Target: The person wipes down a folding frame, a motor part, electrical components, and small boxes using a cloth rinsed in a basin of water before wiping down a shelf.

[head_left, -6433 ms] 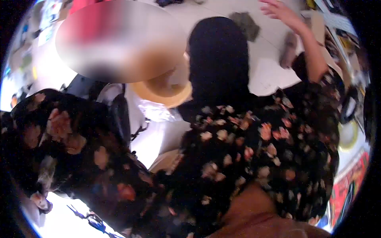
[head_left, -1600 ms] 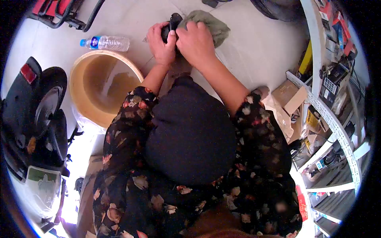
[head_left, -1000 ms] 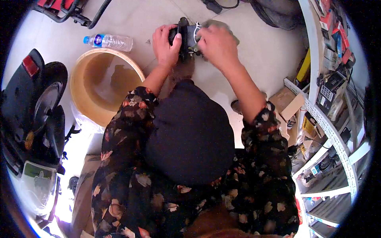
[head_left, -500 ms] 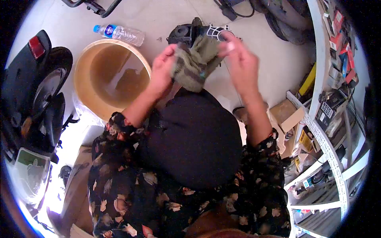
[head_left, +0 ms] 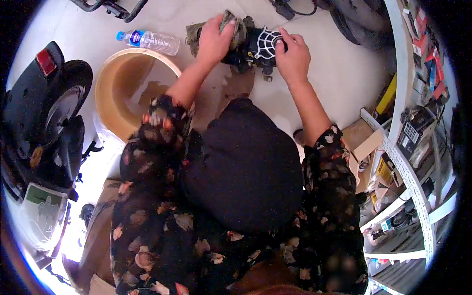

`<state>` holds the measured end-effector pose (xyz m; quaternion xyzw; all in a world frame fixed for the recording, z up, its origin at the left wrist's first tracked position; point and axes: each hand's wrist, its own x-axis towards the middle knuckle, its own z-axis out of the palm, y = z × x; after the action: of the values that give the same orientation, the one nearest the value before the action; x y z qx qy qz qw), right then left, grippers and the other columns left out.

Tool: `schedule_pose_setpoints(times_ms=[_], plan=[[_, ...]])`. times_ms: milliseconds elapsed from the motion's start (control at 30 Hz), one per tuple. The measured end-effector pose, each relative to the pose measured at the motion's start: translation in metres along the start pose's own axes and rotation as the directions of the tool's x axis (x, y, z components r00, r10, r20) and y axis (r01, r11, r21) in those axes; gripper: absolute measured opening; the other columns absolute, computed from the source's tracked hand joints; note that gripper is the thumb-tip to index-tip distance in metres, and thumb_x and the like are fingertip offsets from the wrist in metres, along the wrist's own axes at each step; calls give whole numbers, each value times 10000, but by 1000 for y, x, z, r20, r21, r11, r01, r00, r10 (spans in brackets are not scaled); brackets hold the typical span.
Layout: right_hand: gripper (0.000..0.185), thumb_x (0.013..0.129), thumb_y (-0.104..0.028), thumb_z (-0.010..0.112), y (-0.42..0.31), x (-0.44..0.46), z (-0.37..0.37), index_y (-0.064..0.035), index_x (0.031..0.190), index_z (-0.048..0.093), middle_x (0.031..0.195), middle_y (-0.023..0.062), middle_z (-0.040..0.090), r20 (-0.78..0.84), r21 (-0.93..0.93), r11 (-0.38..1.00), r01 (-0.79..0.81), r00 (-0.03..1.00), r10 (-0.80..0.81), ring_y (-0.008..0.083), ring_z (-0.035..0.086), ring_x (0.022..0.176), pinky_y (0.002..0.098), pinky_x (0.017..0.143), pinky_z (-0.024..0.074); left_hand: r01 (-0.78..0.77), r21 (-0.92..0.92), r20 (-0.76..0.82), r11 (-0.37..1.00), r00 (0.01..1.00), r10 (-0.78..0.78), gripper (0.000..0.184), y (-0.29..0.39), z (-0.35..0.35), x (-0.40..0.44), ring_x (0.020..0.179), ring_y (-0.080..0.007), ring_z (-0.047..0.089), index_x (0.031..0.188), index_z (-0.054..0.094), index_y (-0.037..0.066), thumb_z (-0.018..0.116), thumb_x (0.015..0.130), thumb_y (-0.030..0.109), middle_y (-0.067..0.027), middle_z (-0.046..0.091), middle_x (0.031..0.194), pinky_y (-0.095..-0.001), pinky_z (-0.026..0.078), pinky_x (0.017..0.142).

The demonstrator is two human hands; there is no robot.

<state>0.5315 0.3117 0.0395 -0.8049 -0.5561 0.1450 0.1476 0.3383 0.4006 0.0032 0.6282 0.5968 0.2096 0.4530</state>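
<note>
My left hand (head_left: 215, 42) is closed on an olive-green cloth (head_left: 195, 39), pressing it to the left end of a black machine part (head_left: 251, 40) on the floor. Part of the cloth bunches above the fingers, and the rest hangs left of the hand. At the other end, my right hand (head_left: 294, 58) grips the part beside its white web-patterned grille (head_left: 267, 44), thumb and fingers around the edge. Whatever lies under the cloth is hidden.
A tan tub (head_left: 105, 93) with some liquid stands at the left, a clear bottle (head_left: 155, 42) lying behind it. A scooter-like vehicle (head_left: 54, 113) is far left. To the right are a white shelf frame (head_left: 410, 172) and an open cardboard box (head_left: 361, 137). Tires (head_left: 361, 24) lie at upper right.
Both hands held the cloth up nearer me. Now the left hand has carried it forward onto the black part, while the right hand has let go of it and taken hold of the part's right end.
</note>
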Motion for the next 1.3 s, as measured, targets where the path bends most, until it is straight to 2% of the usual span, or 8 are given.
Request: schedule_pose_setpoints(times_ms=[267, 367, 467, 633, 800, 1033, 1167, 1300], plan=[[354, 812, -228, 569, -11, -6, -4, -185, 1152, 657, 1032, 131, 590, -1, 36, 991, -128, 992, 128, 319, 566, 914, 419, 807, 474, -223, 607, 362, 763, 932, -16, 441, -58, 52, 122, 964, -390, 614, 1083, 635, 82, 497, 858, 435, -157, 657, 1055, -431, 486, 861], [353, 807, -229, 579, -9, -3, -3, -194, 1148, 660, 996, 128, 594, -27, 21, 991, -135, 990, 135, 315, 575, 888, 415, 806, 475, -63, 522, 268, 851, 959, -94, 440, -18, 24, 102, 961, -382, 622, 1097, 632, 51, 512, 861, 403, -185, 651, 1059, -402, 493, 845], [351, 816, -233, 585, 1, -6, -1, -217, 1159, 656, 971, 136, 595, -20, 76, 980, -184, 982, 186, 308, 584, 864, 411, 810, 473, 222, -116, 154, 968, 967, -203, 497, -59, 18, 90, 997, -383, 603, 1080, 629, -10, 549, 789, 384, -221, 638, 1071, -412, 469, 892], [351, 859, -233, 573, 56, -12, 10, -282, 1202, 627, 944, 161, 602, 134, 228, 910, -346, 937, 322, 313, 591, 884, 393, 836, 464, -153, 33, -110, 988, 982, 155, 391, 12, -7, -29, 966, -372, 573, 1076, 610, 13, 617, 796, 285, -160, 612, 1025, -431, 464, 853], [327, 895, -230, 563, 104, -25, 48, -243, 1218, 617, 986, 189, 634, 195, 546, 750, -374, 927, 320, 319, 600, 935, 380, 859, 452, -657, 357, 251, 664, 752, 609, 386, 61, 4, -66, 1043, -315, 497, 1085, 592, 96, 676, 730, 223, -124, 552, 1086, -416, 450, 863], [386, 965, -292, 412, 78, -12, 15, -64, 1222, 588, 1127, 208, 613, 209, -8, 955, -295, 934, 290, 335, 571, 1074, 379, 943, 421, -531, 485, 194, 695, 840, 506, 328, 85, 22, -57, 961, -238, 515, 947, 599, 131, 713, 654, 223, -32, 551, 960, -363, 481, 688], [448, 971, -339, 362, 14, 5, 10, -66, 1305, 481, 1129, 207, 607, 34, 637, 761, -122, 991, 130, 372, 526, 1124, 412, 969, 393, -642, 438, 305, 630, 765, 567, 312, 79, 13, -54, 931, -258, 540, 952, 593, 112, 695, 677, 218, -52, 576, 943, -384, 501, 681], [447, 987, -378, 301, -11, -3, 16, -180, 1381, 370, 1143, 197, 606, 126, 448, 864, -229, 973, 192, 388, 555, 1077, 446, 928, 414, -387, 495, 136, 778, 919, 370, 342, 71, 21, -13, 919, -339, 557, 1077, 582, 112, 652, 761, 223, -127, 613, 965, -430, 480, 795]])
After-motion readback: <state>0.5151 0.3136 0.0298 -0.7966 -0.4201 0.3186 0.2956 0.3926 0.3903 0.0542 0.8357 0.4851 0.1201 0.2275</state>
